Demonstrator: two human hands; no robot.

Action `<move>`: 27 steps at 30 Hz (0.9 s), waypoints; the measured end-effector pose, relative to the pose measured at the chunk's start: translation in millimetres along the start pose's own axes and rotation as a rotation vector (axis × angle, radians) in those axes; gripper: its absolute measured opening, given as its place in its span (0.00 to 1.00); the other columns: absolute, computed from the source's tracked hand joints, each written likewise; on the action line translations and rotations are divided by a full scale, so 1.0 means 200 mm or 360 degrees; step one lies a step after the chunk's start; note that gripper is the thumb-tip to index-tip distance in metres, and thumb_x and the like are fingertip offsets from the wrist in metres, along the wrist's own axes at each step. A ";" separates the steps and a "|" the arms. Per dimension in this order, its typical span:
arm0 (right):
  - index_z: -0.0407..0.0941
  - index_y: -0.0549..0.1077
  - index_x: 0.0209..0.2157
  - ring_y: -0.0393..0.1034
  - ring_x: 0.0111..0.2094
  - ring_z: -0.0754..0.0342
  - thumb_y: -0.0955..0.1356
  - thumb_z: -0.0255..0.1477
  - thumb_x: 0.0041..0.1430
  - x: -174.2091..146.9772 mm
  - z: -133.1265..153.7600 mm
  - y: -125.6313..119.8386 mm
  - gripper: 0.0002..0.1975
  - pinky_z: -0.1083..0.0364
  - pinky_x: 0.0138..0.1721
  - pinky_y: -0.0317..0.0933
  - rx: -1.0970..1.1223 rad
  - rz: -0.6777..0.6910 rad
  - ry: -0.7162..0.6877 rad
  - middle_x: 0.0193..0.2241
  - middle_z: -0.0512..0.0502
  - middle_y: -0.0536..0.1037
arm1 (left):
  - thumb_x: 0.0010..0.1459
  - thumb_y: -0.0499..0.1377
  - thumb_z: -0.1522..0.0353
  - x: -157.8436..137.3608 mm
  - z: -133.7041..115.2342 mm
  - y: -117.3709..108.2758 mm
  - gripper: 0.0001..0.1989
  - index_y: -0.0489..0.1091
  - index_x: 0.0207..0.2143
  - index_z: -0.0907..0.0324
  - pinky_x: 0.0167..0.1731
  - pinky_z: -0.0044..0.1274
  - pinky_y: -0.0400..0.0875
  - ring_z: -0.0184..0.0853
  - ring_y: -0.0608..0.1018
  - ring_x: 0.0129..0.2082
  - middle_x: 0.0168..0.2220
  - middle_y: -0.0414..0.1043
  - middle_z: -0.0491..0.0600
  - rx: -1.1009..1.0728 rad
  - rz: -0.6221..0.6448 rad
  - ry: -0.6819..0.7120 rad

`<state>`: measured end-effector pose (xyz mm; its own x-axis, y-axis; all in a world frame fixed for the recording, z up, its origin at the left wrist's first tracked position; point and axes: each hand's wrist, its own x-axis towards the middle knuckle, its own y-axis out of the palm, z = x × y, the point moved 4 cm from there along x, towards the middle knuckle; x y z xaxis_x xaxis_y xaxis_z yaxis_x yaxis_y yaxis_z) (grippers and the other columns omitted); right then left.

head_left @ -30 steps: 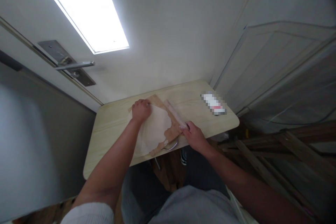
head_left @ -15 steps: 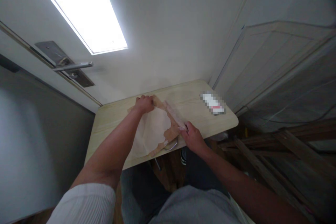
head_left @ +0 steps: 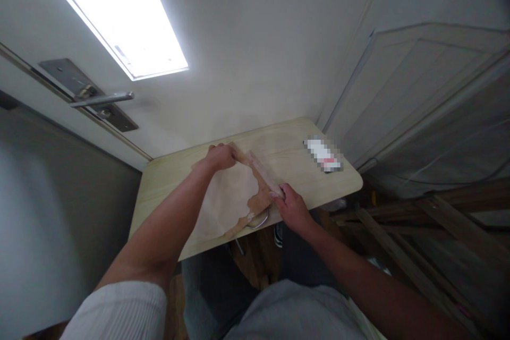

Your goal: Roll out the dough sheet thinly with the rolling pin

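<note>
A thin pale dough sheet (head_left: pixel 227 199) lies on a brown board (head_left: pixel 261 203) on a small light wooden table (head_left: pixel 175 178). A pale rolling pin (head_left: pixel 263 172) lies slantwise along the right side of the board. My right hand (head_left: pixel 292 208) grips its near end. My left hand (head_left: pixel 221 157) sits with curled fingers at the far edge of the dough and board, near the pin's far end. Whether it pinches anything there is not visible.
A small white item with a red mark (head_left: pixel 322 155), blurred out, lies at the table's far right. A metal loop (head_left: pixel 260 221) pokes out under the board's near edge. A white door with a lever handle (head_left: pixel 101 100) rises behind. Wooden slats (head_left: pixel 398 234) are stacked at the right.
My left hand slid from the middle of the dough to its far edge. My right hand and the rolling pin shifted slightly left over the board.
</note>
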<state>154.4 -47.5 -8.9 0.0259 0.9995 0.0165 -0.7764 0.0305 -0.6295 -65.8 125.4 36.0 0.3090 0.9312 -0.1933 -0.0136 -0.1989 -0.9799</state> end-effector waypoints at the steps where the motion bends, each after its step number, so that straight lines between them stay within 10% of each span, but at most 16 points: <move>1: 0.45 0.70 0.38 0.70 0.34 0.51 0.63 0.37 0.63 0.00 0.00 0.00 0.10 0.54 0.37 0.61 0.0006 0.0000 0.0003 0.32 0.46 0.77 | 0.50 0.56 0.68 -0.01 -0.02 0.00 0.11 0.79 0.32 0.51 0.55 0.43 0.60 0.50 0.74 0.51 0.40 0.80 0.53 0.0002 -0.0009 0.0016; 17: 0.46 0.70 0.37 0.67 0.29 0.51 0.63 0.42 0.62 0.03 -0.03 0.00 0.14 0.55 0.32 0.56 0.0052 -0.0063 0.0066 0.27 0.48 0.74 | 0.48 0.55 0.72 -0.20 -0.39 0.10 0.11 0.77 0.30 0.55 0.47 0.38 0.64 0.45 0.77 0.43 0.33 0.79 0.52 -0.0016 -0.0170 0.0457; 27: 0.45 0.70 0.38 0.67 0.29 0.52 0.64 0.41 0.62 0.06 0.00 0.01 0.14 0.55 0.32 0.56 0.0054 -0.0036 -0.0005 0.28 0.47 0.75 | 0.53 0.58 0.66 -0.28 -0.23 0.12 0.14 0.76 0.42 0.56 0.59 0.39 0.57 0.45 0.71 0.54 0.50 0.75 0.52 -0.0225 -0.0518 0.0211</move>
<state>153.1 -35.9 -9.4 0.0417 0.9986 0.0326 -0.7965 0.0530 -0.6024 -38.9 54.9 26.1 0.3959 0.9069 0.1442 0.2340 0.0522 -0.9708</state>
